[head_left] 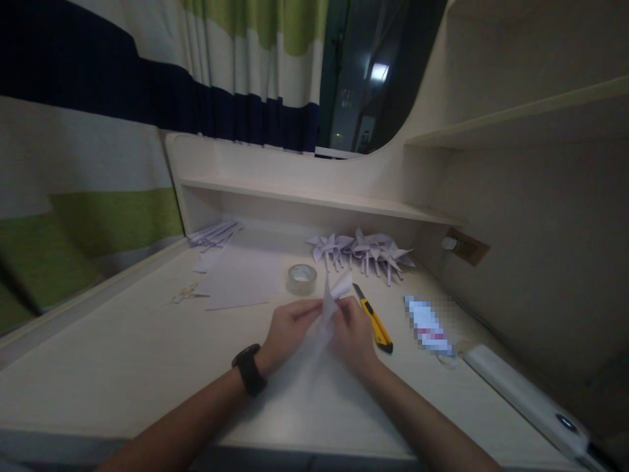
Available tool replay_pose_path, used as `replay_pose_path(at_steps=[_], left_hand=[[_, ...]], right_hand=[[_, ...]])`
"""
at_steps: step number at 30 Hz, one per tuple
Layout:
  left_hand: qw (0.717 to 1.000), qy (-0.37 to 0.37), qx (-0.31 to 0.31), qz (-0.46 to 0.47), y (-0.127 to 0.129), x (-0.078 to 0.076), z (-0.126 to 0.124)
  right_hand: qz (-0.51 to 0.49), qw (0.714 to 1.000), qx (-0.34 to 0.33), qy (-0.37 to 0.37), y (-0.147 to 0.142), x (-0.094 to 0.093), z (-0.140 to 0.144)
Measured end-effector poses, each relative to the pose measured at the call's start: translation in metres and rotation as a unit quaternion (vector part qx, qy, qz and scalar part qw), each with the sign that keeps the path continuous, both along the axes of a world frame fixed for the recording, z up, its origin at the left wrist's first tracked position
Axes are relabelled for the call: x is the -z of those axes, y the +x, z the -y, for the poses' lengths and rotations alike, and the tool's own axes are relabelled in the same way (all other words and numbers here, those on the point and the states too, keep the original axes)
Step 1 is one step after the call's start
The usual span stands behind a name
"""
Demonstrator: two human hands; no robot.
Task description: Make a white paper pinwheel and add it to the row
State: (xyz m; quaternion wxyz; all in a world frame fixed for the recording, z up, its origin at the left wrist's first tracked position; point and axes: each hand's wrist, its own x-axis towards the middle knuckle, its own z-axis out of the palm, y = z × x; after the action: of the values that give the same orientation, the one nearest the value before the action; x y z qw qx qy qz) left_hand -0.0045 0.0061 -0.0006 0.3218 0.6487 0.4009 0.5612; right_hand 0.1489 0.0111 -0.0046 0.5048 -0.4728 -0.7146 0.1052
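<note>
Above the middle of the desk, my left hand [293, 328] and my right hand [354, 333] pinch a folded white sheet of paper [326, 314] between them. The paper stands nearly upright, with one flap sticking out toward the upper right. My fingertips are partly hidden behind it. Just right of my right hand lies a yellow utility knife [377, 322], its tip pointing away from me. A roll of clear tape [301, 278] sits just beyond my left hand. Several white paper pinwheels [371, 249] are gathered at the back of the desk.
White paper sheets [246, 275] lie at the back left, with folded paper strips [213, 234] behind them and scissors [187, 293] beside them. On the right are a phone with a blurred screen [427, 324] and a long white lamp-like bar [525, 393]. A shelf [314, 196] spans the back.
</note>
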Motion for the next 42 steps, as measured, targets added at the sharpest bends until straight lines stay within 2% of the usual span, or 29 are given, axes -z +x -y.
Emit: replay_pose_path(at_steps=[5,10,13,16,19,22,25,29,32,36,40,42], left_hand=[[0.998,-0.031,0.000,-0.053,-0.001,0.001,-0.002],[0.984,-0.046,0.091,-0.148,-0.005,0.015,-0.011],[0.984,-0.109,0.051,-0.129,-0.007,0.024,-0.020],[0.986,-0.128,0.044,-0.098,-0.011,0.026,-0.029],[0.988,-0.121,0.042,-0.086,-0.015,0.021,-0.033],[0.988,-0.120,0.038,-0.085,-0.018,0.014,-0.033],[0.989,-0.119,0.058,-0.065,-0.019,0.009,-0.031],[0.984,-0.152,0.087,-0.003,-0.019,0.008,-0.032],[0.981,-0.171,0.082,0.047,-0.020,0.012,-0.034],[0.983,-0.160,0.073,0.046,-0.025,0.014,-0.036],[0.962,-0.214,0.126,0.114,-0.029,0.016,-0.038],[0.952,-0.216,0.157,0.150,-0.029,0.017,-0.039]], right_hand=[[-0.134,0.990,0.028,-0.038,0.004,-0.003,-0.009],[-0.158,0.985,0.066,-0.024,0.010,-0.007,-0.016],[-0.116,0.991,0.068,-0.010,0.014,-0.012,-0.017],[-0.064,0.989,0.105,0.079,0.023,-0.018,-0.022],[0.026,0.967,0.149,0.203,0.036,-0.022,-0.032],[0.128,0.943,0.191,0.239,0.045,-0.022,-0.041],[0.188,0.931,0.222,0.219,0.049,-0.019,-0.045],[0.201,0.941,0.195,0.189,0.045,-0.013,-0.044],[0.143,0.968,0.152,0.142,0.035,-0.007,-0.040],[0.055,0.990,0.110,0.072,0.021,-0.006,-0.030],[-0.005,0.992,0.107,0.059,0.023,-0.015,-0.027],[-0.034,0.992,0.113,0.054,0.028,-0.018,-0.028]])
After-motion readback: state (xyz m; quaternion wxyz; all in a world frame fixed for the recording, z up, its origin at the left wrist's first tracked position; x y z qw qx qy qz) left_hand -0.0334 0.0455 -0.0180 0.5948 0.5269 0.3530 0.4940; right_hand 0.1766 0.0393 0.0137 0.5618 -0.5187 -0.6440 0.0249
